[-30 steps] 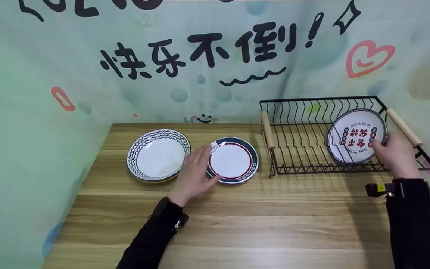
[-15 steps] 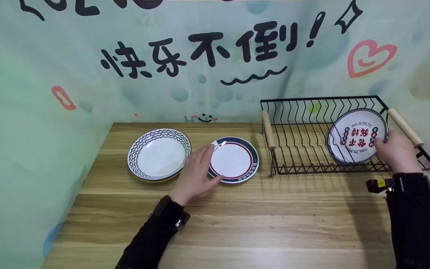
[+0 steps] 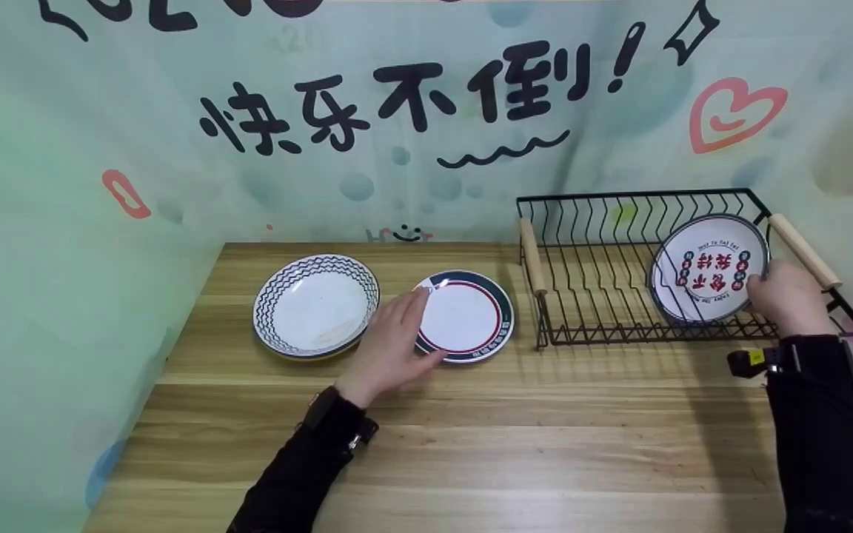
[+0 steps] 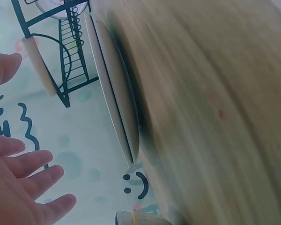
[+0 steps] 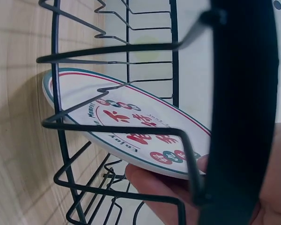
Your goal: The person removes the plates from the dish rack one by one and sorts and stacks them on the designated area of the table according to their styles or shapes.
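My right hand (image 3: 789, 296) grips the right rim of a white plate (image 3: 708, 266) with red characters. The plate stands tilted in the black wire dish rack (image 3: 589, 296). In the right wrist view, fingers (image 5: 154, 192) lie behind that plate and the thumb is mostly hidden by a rack bar. My left hand (image 3: 386, 348) hovers with extended fingers over the left edge of a green-rimmed plate (image 3: 463, 318) on the table. In the left wrist view its fingers (image 4: 33, 164) are spread and hold nothing, apart from the green-rimmed plate (image 4: 117, 89) seen edge-on.
A deeper dish (image 3: 315, 307) with a wavy-line border sits left of the green-rimmed plate. Wooden handles (image 3: 803, 252) cap both rack ends. The wooden table (image 3: 515, 451) meets a printed cloth backdrop (image 3: 323, 192) behind and at the left.
My right thumb has slid slightly outward toward the plate's right edge. The plate stays in the rack, and my left hand has barely moved.
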Action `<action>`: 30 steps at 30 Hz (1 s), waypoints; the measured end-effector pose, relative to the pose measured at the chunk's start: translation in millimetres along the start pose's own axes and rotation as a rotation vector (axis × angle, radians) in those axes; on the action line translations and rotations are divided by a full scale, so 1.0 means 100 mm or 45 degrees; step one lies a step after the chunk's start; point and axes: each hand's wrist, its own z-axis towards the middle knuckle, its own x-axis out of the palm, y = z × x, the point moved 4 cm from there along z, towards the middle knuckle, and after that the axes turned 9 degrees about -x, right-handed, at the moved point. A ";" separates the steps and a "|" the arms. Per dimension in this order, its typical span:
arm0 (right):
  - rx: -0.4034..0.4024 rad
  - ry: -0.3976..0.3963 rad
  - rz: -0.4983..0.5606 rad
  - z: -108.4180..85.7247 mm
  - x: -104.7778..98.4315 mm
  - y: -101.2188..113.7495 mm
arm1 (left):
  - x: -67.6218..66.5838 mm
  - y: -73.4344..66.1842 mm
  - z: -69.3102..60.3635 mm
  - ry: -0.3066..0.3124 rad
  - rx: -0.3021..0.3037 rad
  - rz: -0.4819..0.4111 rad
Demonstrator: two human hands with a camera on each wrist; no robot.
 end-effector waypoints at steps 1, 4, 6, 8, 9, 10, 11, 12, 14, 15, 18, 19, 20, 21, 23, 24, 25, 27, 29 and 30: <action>-0.010 -0.004 -0.009 0.00 0.00 0.00 | 0.00 0.00 0.00 0.000 0.001 0.000; -0.019 -0.019 -0.012 0.00 0.00 0.00 | 0.00 -0.02 0.00 0.004 0.007 -0.009; -0.021 -0.033 -0.021 -0.01 0.00 0.00 | 0.00 -0.03 0.00 0.011 0.011 -0.015; -0.011 -0.047 -0.026 -0.01 0.00 0.00 | 0.00 -0.04 0.00 0.020 0.013 -0.017; -0.009 -0.057 -0.032 -0.01 0.00 0.00 | 0.00 -0.04 0.00 0.027 0.009 -0.017; -0.007 -0.068 -0.039 -0.01 0.00 0.00 | 0.01 -0.04 -0.01 0.033 0.006 -0.018; -0.008 -0.080 -0.047 -0.01 0.00 0.01 | 0.01 -0.04 -0.01 0.039 0.000 -0.016; -0.011 -0.093 -0.056 -0.01 -0.01 0.02 | 0.01 -0.05 -0.01 0.045 -0.006 -0.017; -0.021 -0.120 -0.071 0.00 -0.01 0.05 | 0.02 -0.05 0.00 0.051 -0.020 -0.022; -0.026 -0.130 -0.077 0.00 -0.02 0.06 | 0.02 -0.05 0.00 0.051 -0.023 -0.024; -0.032 -0.148 -0.080 -0.01 -0.02 0.09 | 0.03 -0.07 0.00 0.045 -0.025 -0.026; -0.035 -0.152 -0.080 -0.01 -0.02 0.10 | 0.03 -0.07 0.00 0.042 -0.023 -0.027; -0.039 -0.159 -0.083 -0.01 -0.03 0.10 | 0.04 -0.08 0.00 0.040 -0.023 -0.027; -0.044 -0.166 -0.086 -0.02 -0.03 0.11 | 0.04 -0.08 0.00 0.040 -0.025 -0.033; -0.053 -0.179 -0.089 -0.03 -0.03 0.12 | 0.04 -0.09 0.00 0.039 -0.031 -0.039; -0.057 -0.183 -0.089 -0.03 -0.04 0.12 | 0.05 -0.09 -0.01 0.039 -0.033 -0.042; -0.064 -0.193 -0.093 -0.03 -0.05 0.13 | 0.05 -0.09 -0.01 0.036 -0.032 -0.043; -0.077 -0.207 -0.103 -0.03 -0.08 0.15 | 0.04 -0.10 -0.01 0.026 -0.026 -0.047; -0.085 -0.218 -0.108 -0.03 -0.11 0.16 | 0.05 -0.11 0.00 0.014 -0.016 -0.050; -0.089 -0.223 -0.110 -0.03 -0.13 0.17 | 0.05 -0.11 0.00 0.009 -0.009 -0.051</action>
